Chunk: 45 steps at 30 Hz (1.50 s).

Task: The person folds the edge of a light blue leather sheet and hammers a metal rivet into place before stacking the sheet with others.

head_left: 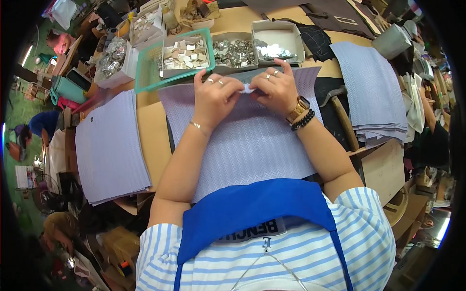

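Observation:
A lavender sheet (252,140) with a woven zigzag texture lies in front of me, its far part lifted and curved. Near the middle of its far edge, my left hand (213,97) pinches a small bunched bit of it between thumb and fingers. Close beside it, my right hand (279,89) pinches the same bit, index finger raised. The fingers hide whether anything small is held there too. Just beyond the hands sit a box of small cream-coloured squares (184,56), a tray of small metal pieces (234,52) and a white box (277,39) holding shiny discs.
Stacks of similar lavender sheets lie at left (111,145) and right (371,92). A hammer (344,119) with a wooden handle rests right of my sheet. A green basket (148,68) surrounds the squares' box. Far left, other people (42,125) are at work.

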Tool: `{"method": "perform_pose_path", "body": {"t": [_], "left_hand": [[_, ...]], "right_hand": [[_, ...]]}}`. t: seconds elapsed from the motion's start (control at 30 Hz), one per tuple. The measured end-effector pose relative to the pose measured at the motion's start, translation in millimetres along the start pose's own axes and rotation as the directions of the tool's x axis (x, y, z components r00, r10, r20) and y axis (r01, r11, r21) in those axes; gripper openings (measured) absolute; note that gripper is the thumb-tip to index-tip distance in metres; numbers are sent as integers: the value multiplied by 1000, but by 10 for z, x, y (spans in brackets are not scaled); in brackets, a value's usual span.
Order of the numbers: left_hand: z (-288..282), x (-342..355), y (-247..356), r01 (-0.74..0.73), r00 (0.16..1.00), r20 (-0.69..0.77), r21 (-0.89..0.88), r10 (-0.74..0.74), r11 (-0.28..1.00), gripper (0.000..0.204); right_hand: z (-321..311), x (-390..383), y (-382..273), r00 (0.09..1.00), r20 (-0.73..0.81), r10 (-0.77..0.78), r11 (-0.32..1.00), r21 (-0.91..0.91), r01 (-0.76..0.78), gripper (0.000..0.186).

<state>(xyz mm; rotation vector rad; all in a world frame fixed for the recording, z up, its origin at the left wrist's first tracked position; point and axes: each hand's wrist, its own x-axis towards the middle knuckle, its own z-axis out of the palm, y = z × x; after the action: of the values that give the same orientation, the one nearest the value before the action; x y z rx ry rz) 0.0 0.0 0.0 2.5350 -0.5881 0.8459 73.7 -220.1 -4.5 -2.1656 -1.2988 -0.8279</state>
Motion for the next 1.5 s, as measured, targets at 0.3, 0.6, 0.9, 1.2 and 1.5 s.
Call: {"method": "perform_pose_path", "body": {"t": [0.3,0.6,0.9,1.2,1.5], "left_hand": [[-119,-383,641,250,902,392,-138,-180,958,20],[139,-496,497,232,962,193,-212,-192,949,12],[166,-483,467,213,973,151,-277,-177,937,13],[138,-502,471,253,960,192,-275,-205,928,12],[236,-426,482,209,971,176,-286,-163,935,12]], "right_hand": [[-482,-307,-482,909,415,-31,999,28,21,14],[-112,932,-82,896,436,81,953,228,-197,16],[1184,1736,0,750,645,150,967,62,-246,25],[1398,1679,-138,666,685,295,937,-71,-343,21],[1360,1588,-64,642,649,409,864,-50,-501,17]]}}
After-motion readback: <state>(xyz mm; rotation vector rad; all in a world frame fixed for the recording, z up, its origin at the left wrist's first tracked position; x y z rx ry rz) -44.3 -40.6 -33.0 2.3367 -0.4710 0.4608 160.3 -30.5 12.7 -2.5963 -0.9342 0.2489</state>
